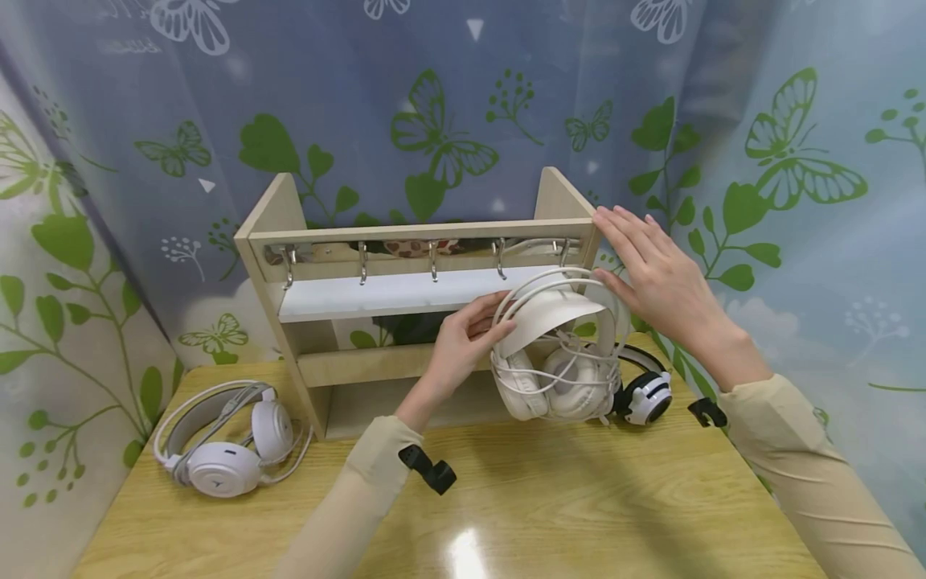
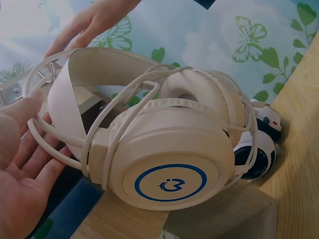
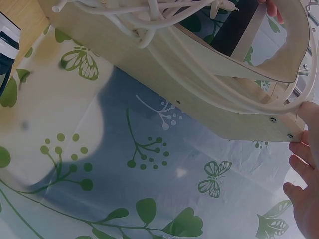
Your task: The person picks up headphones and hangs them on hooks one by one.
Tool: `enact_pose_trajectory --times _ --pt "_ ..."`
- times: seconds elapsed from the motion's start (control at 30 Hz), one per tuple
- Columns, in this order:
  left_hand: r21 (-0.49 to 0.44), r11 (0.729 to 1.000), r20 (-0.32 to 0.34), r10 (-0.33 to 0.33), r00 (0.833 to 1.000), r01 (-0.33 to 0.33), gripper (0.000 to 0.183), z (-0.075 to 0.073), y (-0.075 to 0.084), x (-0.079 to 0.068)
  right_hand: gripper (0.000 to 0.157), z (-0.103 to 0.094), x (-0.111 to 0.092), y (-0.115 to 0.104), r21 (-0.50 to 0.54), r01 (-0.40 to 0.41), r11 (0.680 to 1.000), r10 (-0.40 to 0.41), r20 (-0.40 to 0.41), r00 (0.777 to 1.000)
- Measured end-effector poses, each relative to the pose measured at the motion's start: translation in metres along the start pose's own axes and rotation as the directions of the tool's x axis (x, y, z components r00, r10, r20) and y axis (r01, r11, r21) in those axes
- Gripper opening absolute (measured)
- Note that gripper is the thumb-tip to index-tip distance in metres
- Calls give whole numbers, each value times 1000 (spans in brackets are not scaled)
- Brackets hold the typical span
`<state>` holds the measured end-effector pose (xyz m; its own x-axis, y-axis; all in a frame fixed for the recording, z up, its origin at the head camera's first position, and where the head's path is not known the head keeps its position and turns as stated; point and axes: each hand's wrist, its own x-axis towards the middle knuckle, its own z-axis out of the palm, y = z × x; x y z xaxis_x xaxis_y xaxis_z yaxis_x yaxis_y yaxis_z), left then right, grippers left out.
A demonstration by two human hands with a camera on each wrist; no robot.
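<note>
A pair of off-white headphones (image 1: 553,314), its cable wound around both ear cups, hangs at the right end of a wooden rack (image 1: 313,371). My left hand (image 1: 466,338) grips the side of the headband, thumb over the thin outer bands and fingers beneath. In the left wrist view, the ear cup (image 2: 169,144) carries a blue ring logo. At the rack's upper right corner, my right hand (image 1: 661,277) has its fingers straight along the side board, the thumb close to the top of the headband. The headband top overlaps the rightmost metal hook (image 1: 564,251).
Several metal hooks (image 1: 434,261) line the rack's front rail, above a white shelf (image 1: 391,291). White headphones (image 1: 224,466) lie on the wooden table (image 1: 521,515) at left. Black-and-white headphones (image 1: 646,398) lie behind the held pair at right. A patterned curtain (image 1: 463,104) encloses the back.
</note>
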<state>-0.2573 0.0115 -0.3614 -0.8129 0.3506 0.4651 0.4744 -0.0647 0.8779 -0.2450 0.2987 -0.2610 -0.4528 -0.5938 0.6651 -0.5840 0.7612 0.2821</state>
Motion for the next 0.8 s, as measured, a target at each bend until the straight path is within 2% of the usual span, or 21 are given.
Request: enact_pose_trajectory --times 0.43,0.8 --pt "-13 1000 4 13 1000 -13 50 -3 2 -1 68 -1 2 -2 15 -4 1000 4 -7 1000" --pt "-16 1000 3 14 1000 -14 49 -8 3 -4 70 -1 1 -3 30 -26 999 26 19 999"
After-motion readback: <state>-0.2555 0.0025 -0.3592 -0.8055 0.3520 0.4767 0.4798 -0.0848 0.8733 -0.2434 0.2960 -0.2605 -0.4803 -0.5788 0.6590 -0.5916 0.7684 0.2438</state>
